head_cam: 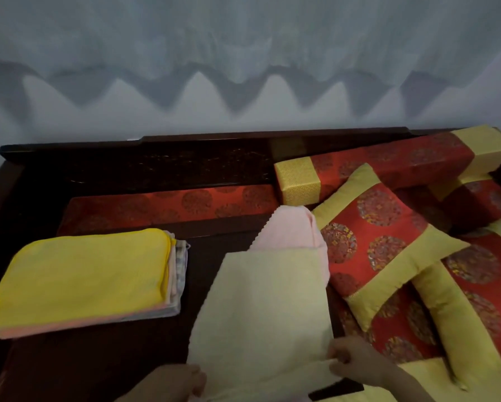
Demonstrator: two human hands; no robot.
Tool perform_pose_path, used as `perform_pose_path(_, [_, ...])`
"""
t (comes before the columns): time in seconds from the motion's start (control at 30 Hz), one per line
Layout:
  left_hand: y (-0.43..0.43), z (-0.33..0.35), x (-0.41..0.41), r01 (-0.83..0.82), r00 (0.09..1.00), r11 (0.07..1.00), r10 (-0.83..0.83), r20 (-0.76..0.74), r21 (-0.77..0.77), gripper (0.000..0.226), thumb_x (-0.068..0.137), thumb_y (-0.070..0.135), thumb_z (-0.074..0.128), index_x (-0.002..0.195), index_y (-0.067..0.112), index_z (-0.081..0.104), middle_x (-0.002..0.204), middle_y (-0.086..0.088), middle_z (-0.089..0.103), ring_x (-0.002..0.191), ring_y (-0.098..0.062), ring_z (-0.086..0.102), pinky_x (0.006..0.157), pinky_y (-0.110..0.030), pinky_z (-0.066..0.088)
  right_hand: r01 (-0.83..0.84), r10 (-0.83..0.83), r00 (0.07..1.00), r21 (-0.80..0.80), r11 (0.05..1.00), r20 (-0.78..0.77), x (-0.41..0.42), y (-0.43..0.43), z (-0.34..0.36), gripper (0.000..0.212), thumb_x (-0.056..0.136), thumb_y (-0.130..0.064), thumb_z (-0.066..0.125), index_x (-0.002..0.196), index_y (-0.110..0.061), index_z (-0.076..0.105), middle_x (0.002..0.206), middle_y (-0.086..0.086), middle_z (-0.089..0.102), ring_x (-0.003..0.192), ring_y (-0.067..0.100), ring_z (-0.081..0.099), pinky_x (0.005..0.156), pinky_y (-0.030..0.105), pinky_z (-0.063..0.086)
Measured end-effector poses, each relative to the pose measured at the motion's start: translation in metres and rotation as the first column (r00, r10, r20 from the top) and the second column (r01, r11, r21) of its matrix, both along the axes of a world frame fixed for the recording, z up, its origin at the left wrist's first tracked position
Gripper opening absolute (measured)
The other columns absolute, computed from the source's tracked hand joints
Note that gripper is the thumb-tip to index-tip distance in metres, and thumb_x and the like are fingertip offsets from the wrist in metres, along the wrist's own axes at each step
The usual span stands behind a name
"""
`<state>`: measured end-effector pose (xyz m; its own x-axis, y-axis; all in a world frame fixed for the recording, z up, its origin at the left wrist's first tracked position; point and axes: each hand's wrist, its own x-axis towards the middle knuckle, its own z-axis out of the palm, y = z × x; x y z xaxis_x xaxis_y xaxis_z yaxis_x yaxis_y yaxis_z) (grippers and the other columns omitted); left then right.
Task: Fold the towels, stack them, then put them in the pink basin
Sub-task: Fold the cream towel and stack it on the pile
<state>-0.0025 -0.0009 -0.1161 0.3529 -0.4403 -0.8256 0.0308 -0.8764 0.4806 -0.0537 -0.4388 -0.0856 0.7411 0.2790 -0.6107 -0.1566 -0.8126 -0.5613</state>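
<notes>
A pale cream towel (265, 303) lies spread lengthwise on the dark wooden surface in front of me. My left hand (175, 382) pinches its near left corner. At the near right corner, my right hand (352, 356) grips the edge. A pink towel (291, 227) lies under the cream one and sticks out at its far end. To the left sits a stack of folded towels (81, 281) with a bright yellow one on top and pink and white ones below. The pink basin is out of view.
Red and gold cushions (388, 242) crowd the right side, touching the pink towel. A long red and gold bolster (388, 163) leans at the back right. A dark carved wooden backrest (156, 163) runs along the back, below a pale curtain.
</notes>
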Motion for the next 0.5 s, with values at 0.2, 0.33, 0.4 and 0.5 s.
perform_pose_path(0.2, [-0.083, 0.049, 0.077, -0.472, 0.750, 0.839, 0.544, 0.377, -0.272, 0.015, 0.080, 0.027, 0.070, 0.089, 0.021, 0.060, 0.089, 0.004, 0.065, 0.084, -0.008, 0.063, 0.077, -0.024, 0.047, 0.028, -0.028, 1.000, 0.001, 1.000, 0.009, 0.011, 0.009, -0.020, 0.021, 0.071, -0.031, 0.057, 0.062, -0.050, 0.053, 0.066, -0.032, 0.056, 0.063, -0.006, 0.052, 0.058, 0.012, 0.033])
perform_pose_path(0.33, [-0.115, 0.026, 0.123, -0.702, 0.642, 0.703, 0.695, 0.325, -0.117, 0.035, 0.077, 0.039, 0.072, 0.069, 0.013, 0.050, 0.073, -0.002, 0.054, 0.082, -0.024, 0.056, 0.070, -0.029, 0.040, 0.088, -0.088, 0.996, -0.008, 0.996, 0.030, 0.008, 0.007, -0.040, 0.014, 0.064, -0.044, 0.052, 0.067, -0.057, 0.054, 0.075, -0.039, 0.056, 0.069, -0.009, 0.053, 0.061, 0.009, 0.035])
perform_pose_path(0.4, [-0.121, 0.021, 0.126, -0.684, 0.680, 0.725, 0.672, 0.292, -0.074, 0.034, 0.076, 0.033, 0.073, 0.061, 0.016, 0.047, 0.067, 0.000, 0.051, 0.077, -0.022, 0.056, 0.069, -0.028, 0.042, 0.096, -0.095, 0.995, -0.014, 0.995, 0.036, 0.005, 0.006, -0.048, 0.015, 0.065, -0.044, 0.051, 0.072, -0.058, 0.055, 0.075, -0.037, 0.057, 0.066, -0.007, 0.052, 0.061, 0.013, 0.036])
perform_pose_path(0.5, [-0.125, 0.018, 0.127, -0.677, 0.679, 0.725, 0.682, 0.272, -0.129, 0.016, 0.075, 0.021, 0.068, 0.067, 0.012, 0.058, 0.072, -0.004, 0.060, 0.074, -0.023, 0.060, 0.064, -0.026, 0.044, 0.122, -0.122, 0.991, 0.010, 0.992, 0.060, 0.001, 0.006, -0.049, 0.017, 0.069, -0.040, 0.051, 0.073, -0.055, 0.055, 0.068, -0.030, 0.058, 0.061, -0.003, 0.052, 0.058, 0.014, 0.036])
